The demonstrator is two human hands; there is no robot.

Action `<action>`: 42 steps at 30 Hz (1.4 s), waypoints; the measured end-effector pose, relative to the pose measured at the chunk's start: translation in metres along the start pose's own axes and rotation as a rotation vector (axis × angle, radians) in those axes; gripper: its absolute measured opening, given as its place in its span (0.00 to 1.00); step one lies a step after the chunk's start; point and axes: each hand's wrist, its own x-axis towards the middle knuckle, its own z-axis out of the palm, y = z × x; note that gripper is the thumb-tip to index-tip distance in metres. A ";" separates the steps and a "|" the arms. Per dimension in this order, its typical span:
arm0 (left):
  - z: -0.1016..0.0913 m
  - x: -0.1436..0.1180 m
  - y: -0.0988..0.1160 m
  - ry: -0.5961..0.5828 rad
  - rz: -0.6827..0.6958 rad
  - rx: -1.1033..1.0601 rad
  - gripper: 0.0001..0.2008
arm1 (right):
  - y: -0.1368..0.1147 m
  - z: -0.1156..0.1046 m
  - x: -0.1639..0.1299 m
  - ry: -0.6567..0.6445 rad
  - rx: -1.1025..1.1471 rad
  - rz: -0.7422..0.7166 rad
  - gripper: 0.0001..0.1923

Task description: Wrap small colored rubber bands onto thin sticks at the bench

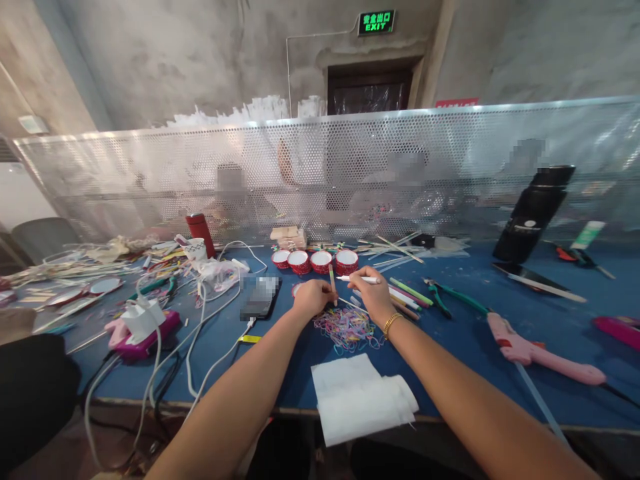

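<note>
My left hand (312, 298) is closed around a thin orange stick (331, 280) that stands nearly upright above the blue table (450, 333). My right hand (372, 291) pinches a white stick (356, 279) lying level, its tip pointing left toward the orange one. A gold bracelet sits on my right wrist. Just below both hands lies a heap of coloured rubber bands (347, 329). More coloured sticks (407, 293) lie to the right of my right hand.
Red-rimmed cups (320, 261) stand in a row behind the hands. A phone (261, 297) with a cable lies left, white folded paper (357, 399) at the near edge, green pliers (443, 295) and a pink glue gun (540, 351) right. People sit behind a perforated metal screen (450, 167).
</note>
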 end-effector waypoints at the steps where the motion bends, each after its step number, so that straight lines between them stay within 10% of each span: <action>1: 0.000 0.001 -0.001 0.000 0.005 0.000 0.08 | -0.001 0.001 -0.001 -0.019 0.001 -0.008 0.09; 42: -0.004 -0.004 0.005 -0.013 0.002 0.025 0.09 | 0.006 0.000 0.003 -0.063 -0.045 -0.056 0.11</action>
